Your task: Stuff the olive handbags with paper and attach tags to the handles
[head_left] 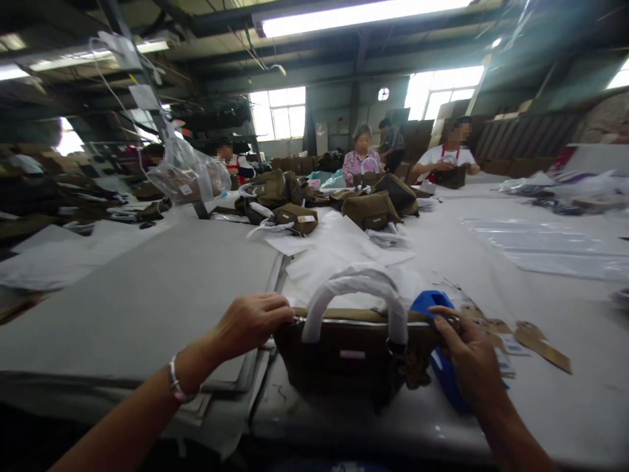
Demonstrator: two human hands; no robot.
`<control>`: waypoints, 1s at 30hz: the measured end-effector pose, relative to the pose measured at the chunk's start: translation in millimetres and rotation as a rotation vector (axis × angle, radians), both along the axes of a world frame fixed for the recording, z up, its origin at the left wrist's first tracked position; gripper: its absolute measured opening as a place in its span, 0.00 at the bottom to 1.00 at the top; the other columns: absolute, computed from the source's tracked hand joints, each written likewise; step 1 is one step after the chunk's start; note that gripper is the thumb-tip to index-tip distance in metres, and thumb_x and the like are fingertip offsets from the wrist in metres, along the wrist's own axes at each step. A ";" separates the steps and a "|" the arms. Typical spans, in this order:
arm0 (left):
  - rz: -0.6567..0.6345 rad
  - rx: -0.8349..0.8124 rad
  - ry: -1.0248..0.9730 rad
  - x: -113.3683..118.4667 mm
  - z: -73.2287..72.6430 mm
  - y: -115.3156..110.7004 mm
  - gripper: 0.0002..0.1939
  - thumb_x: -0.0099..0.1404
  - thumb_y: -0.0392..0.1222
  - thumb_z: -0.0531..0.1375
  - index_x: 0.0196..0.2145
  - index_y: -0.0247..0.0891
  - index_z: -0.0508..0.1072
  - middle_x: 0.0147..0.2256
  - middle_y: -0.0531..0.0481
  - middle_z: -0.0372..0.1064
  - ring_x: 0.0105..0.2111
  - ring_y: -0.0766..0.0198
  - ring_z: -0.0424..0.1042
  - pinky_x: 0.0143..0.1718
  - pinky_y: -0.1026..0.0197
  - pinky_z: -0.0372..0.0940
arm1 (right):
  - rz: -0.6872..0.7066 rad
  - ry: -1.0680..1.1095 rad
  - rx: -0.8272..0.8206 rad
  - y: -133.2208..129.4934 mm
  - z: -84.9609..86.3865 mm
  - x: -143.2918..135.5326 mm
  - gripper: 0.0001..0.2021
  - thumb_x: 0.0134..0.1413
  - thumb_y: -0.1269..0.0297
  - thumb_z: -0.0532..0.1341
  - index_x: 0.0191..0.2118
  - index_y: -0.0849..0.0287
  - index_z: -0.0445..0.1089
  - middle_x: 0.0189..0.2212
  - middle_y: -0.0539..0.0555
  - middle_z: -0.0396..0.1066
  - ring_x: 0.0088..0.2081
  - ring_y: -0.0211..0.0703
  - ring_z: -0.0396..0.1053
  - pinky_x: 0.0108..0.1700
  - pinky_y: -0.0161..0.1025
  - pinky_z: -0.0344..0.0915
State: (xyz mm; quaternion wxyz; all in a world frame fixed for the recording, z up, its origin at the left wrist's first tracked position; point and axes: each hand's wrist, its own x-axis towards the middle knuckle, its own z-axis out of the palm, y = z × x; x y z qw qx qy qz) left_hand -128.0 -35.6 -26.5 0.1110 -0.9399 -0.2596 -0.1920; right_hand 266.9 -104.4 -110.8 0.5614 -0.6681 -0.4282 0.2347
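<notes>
An olive-brown handbag (339, 373) stands upright at the table's near edge, its front towards me. White wrapping covers its arched handles (354, 282), and a small pale label sits on the front. At the bag's top left corner, my left hand (258, 321) is closed on the edge, thumb and fingers pinching it. My right hand (466, 347) grips the top right corner, by the end of the zip. A dark flower-like charm (415, 368) hangs below the right handle base. Partly hidden behind my right hand lies a blue tool (449, 383).
Brown cardboard tags (543, 344) lie to the right. Clear plastic bags (545, 242) are spread farther back. More handbags (373, 208) and white paper (339, 246) cover the middle. A post with a hanging plastic bag (184, 174) rises at left. Several co-workers (361, 164) are across the table.
</notes>
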 end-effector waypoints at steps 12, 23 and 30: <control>0.380 -0.398 -0.767 -9.4 -13.5 -64.5 0.17 0.74 0.52 0.56 0.50 0.40 0.76 0.47 0.44 0.78 0.43 0.59 0.78 0.43 0.61 0.73 | -0.108 0.021 -0.067 -5.5 -1.1 11.5 0.29 0.50 0.38 0.62 0.46 0.59 0.78 0.42 0.59 0.78 0.43 0.58 0.75 0.39 0.45 0.73; 0.181 0.117 -0.650 110.1 1.2 -46.5 0.25 0.68 0.40 0.65 0.62 0.40 0.68 0.56 0.40 0.71 0.55 0.52 0.73 0.56 0.53 0.70 | -0.168 -0.651 0.524 -49.2 22.4 -27.1 0.17 0.64 0.52 0.63 0.53 0.54 0.72 0.46 0.58 0.76 0.50 0.53 0.74 0.55 0.49 0.71; -0.006 0.360 -0.438 121.7 19.9 -51.6 0.14 0.71 0.31 0.59 0.53 0.34 0.75 0.43 0.42 0.77 0.41 0.58 0.77 0.45 0.60 0.71 | 0.154 -0.643 0.656 -13.0 48.5 -54.5 0.09 0.66 0.64 0.62 0.50 0.57 0.74 0.43 0.57 0.80 0.44 0.47 0.78 0.49 0.40 0.74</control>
